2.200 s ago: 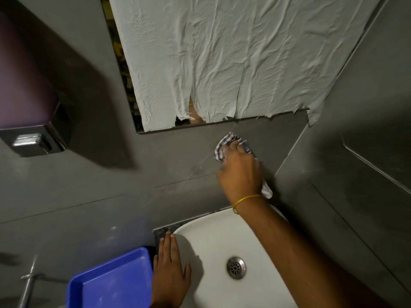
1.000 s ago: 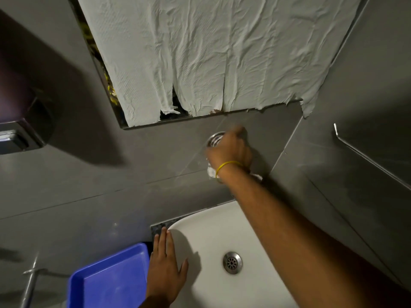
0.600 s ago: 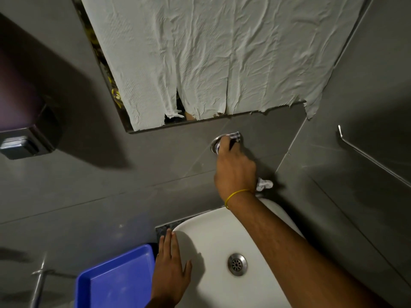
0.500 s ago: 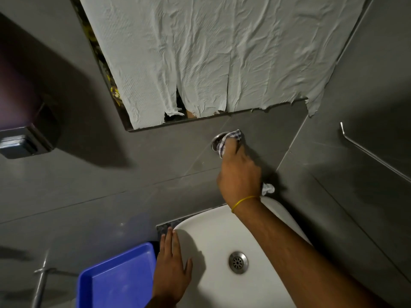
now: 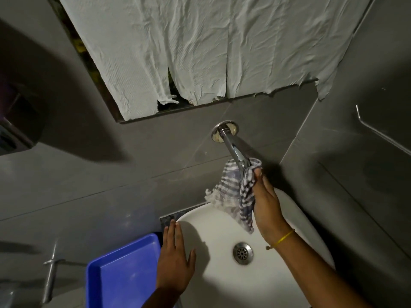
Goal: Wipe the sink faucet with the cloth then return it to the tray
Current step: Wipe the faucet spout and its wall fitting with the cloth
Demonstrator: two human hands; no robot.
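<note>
The head view shows the right hand (image 5: 268,203) closed around a striped cloth (image 5: 243,192), pressing it against the lower end of the metal faucet (image 5: 233,147) that juts from the grey tiled wall (image 5: 155,156) above the white sink (image 5: 218,230); part of the cloth hangs loose toward the basin. The left hand (image 5: 174,261) lies flat and open on the sink's left rim, holding nothing, just beside the blue tray (image 5: 124,274). A yellow band (image 5: 282,238) circles the right wrist, and crumpled white paper (image 5: 200,41) covers the mirror above the faucet.
</note>
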